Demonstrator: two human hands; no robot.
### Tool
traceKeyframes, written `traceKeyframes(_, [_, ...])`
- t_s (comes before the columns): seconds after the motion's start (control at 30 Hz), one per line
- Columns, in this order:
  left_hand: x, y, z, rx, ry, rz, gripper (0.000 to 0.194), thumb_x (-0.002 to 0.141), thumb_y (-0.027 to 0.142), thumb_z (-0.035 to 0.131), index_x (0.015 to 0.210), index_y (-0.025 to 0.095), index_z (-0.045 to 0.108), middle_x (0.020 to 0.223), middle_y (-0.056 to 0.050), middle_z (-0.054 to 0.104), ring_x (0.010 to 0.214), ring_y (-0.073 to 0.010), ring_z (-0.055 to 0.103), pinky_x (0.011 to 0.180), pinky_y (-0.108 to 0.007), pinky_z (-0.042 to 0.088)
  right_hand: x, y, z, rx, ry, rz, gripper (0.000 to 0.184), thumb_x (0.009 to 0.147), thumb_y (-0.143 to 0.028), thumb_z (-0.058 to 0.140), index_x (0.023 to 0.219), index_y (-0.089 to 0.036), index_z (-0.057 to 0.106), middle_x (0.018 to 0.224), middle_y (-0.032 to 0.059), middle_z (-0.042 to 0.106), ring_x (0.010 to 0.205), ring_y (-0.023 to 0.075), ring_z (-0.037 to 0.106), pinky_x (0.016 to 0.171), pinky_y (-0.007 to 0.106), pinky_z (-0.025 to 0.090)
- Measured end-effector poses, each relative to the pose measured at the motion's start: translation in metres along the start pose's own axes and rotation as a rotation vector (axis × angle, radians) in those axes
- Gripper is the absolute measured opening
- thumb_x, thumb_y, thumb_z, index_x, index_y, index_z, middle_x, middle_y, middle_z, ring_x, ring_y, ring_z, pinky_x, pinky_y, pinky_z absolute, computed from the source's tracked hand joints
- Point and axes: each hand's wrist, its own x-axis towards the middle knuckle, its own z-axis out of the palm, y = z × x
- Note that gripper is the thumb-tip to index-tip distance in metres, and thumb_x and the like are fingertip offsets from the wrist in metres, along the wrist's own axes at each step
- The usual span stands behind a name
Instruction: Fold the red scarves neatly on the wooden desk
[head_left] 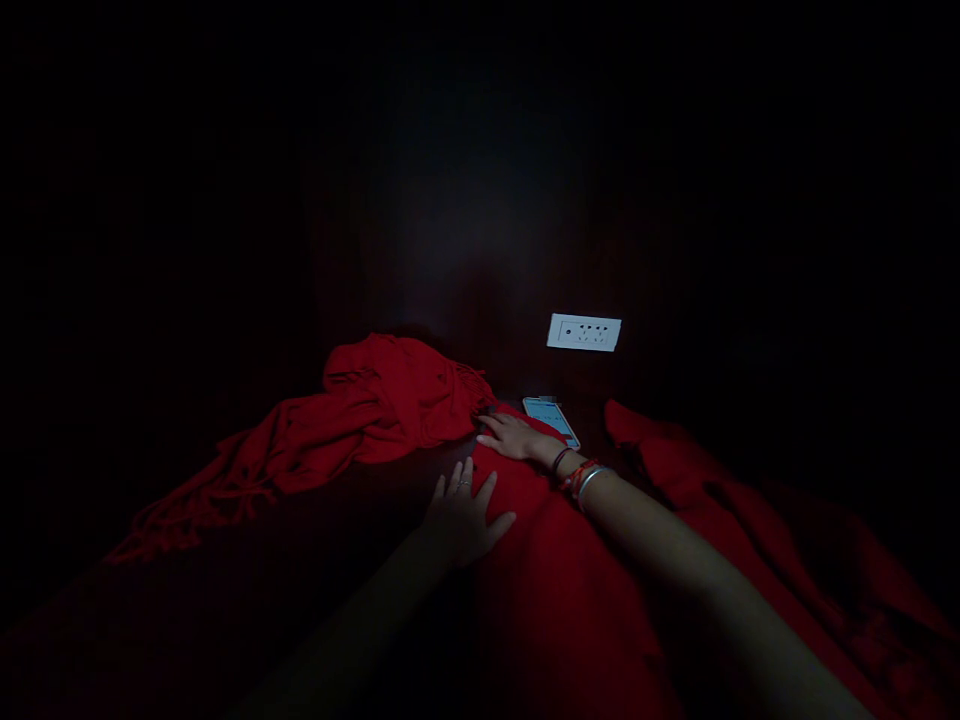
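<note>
Red cloth (pixel 559 545) lies beneath the right hand (pixel 513 436).

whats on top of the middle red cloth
The right hand rests on the far end of the red cloth, and the left hand spreads over its left edge, though contact there is unclear. Whatever lies directly beneath both hands is covered.
</note>
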Motion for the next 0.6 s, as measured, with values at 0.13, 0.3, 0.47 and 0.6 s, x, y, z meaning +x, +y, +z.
traceKeyframes(0.13, [-0.001,0.001,-0.001,-0.023,-0.009,-0.002,0.062,0.075,0.055,0.029,0.125,0.019,0.029,0.131,-0.015,0.022,0.119,-0.0294,0.017,0.092,-0.046,0.019,0.001,0.002,0.007,0.067,-0.141,0.094,0.061,0.076,-0.059,0.010,0.129,-0.028,0.014,0.136,0.0007,0.010,0.122,0.0266,0.005,0.096,0.046,0.008])
traceKeyframes(0.3, [-0.001,-0.001,-0.005,-0.042,-0.040,0.018,0.062,0.074,0.056,0.028,0.124,0.021,0.030,0.135,-0.011,0.010,0.121,-0.0283,0.009,0.091,-0.050,0.018,0.002,-0.001,-0.003,0.069,-0.135,0.093,0.057,0.078,-0.056,0.009,0.129,-0.029,0.013,0.136,-0.0015,0.010,0.122,0.0264,0.003,0.096,0.046,0.007])
traceKeyframes(0.47, [-0.002,-0.003,-0.007,-0.046,-0.119,0.018,0.066,0.073,0.060,0.023,0.126,0.020,0.026,0.133,-0.012,0.017,0.121,-0.0279,0.013,0.091,-0.050,0.017,-0.032,-0.011,-0.017,0.024,-0.031,0.006,0.059,0.078,-0.057,0.015,0.129,-0.027,0.016,0.136,0.0009,0.011,0.122,0.0263,-0.001,0.096,0.045,0.006])
traceKeyframes(0.6, [-0.004,-0.002,-0.010,-0.058,-0.148,0.009,0.068,0.073,0.061,0.022,0.126,0.019,0.025,0.134,-0.012,0.015,0.121,-0.0285,0.012,0.091,-0.051,0.016,-0.075,-0.015,-0.012,0.023,-0.195,0.047,0.060,0.077,-0.058,0.018,0.128,-0.028,0.017,0.135,0.0029,0.014,0.122,0.0282,0.006,0.095,0.045,0.011])
